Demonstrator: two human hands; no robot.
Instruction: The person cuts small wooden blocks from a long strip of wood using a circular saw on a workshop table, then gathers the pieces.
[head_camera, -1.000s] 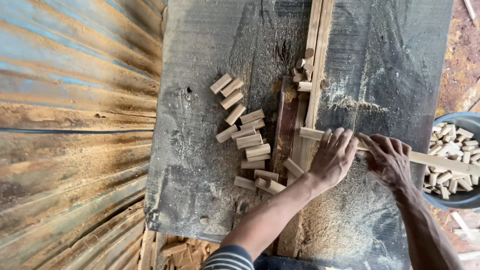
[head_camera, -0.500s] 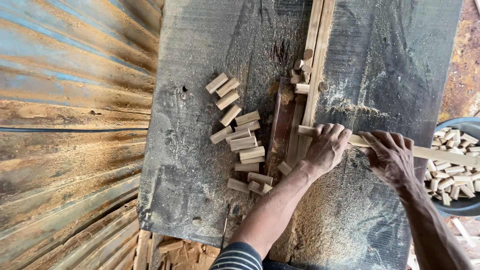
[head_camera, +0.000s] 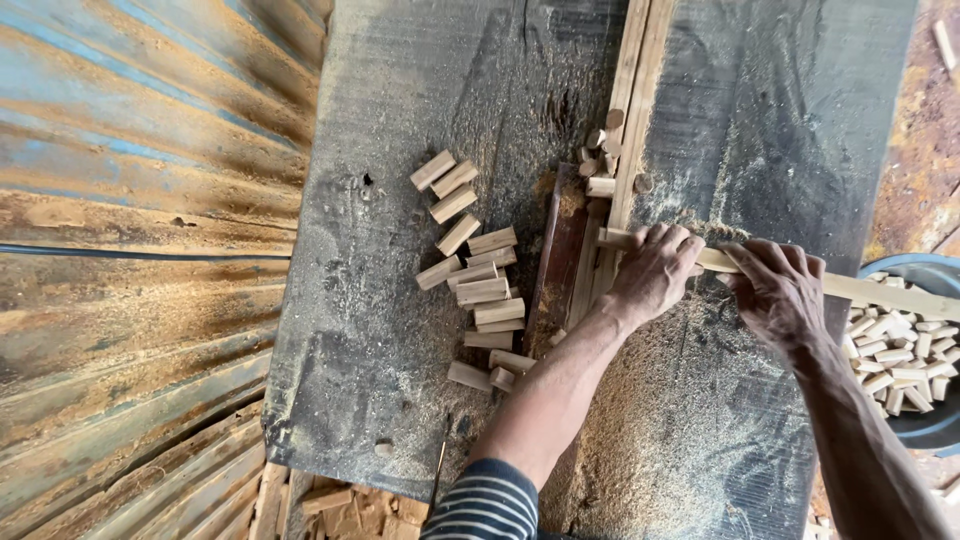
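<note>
Both hands on one long thin wood stick (head_camera: 860, 288), lying flat across the saw table (head_camera: 400, 330), running from the centre guide out to the right past the table edge.

Left hand (head_camera: 655, 270): fingers curled over the stick near its left end, pressing it down on the table. Closed around the stick, not spread. Stick tip (head_camera: 612, 238) pokes out just past the knuckles, touching the guide rail (head_camera: 632, 100).

Right hand (head_camera: 778, 290): gripping the same stick further right, fingers wrapped over the top, thumb side toward the left hand. Hands are near each other, small gap with stick showing between them.

Guide rail: two pale wooden strips running up the table's middle. Dark slot (head_camera: 560, 260) just left of it; blade itself not discernible.

Cut blocks (head_camera: 480, 280): short pale pieces scattered in a loose column left of the slot, from upper middle down toward the left forearm. A few more short bits (head_camera: 600, 185) sit against the rail above the left hand.

Sawdust (head_camera: 650, 430) heaped on the table below both hands and along the slot.

Blue tub (head_camera: 925, 425) at the right edge, off the table, full of the same short blocks. Stick's right end passes over its rim.

Corrugated metal sheet (head_camera: 140, 250), rusty with blue streaks, fills the left side. Striped sleeve (head_camera: 485, 505) at the bottom on the left arm.
</note>
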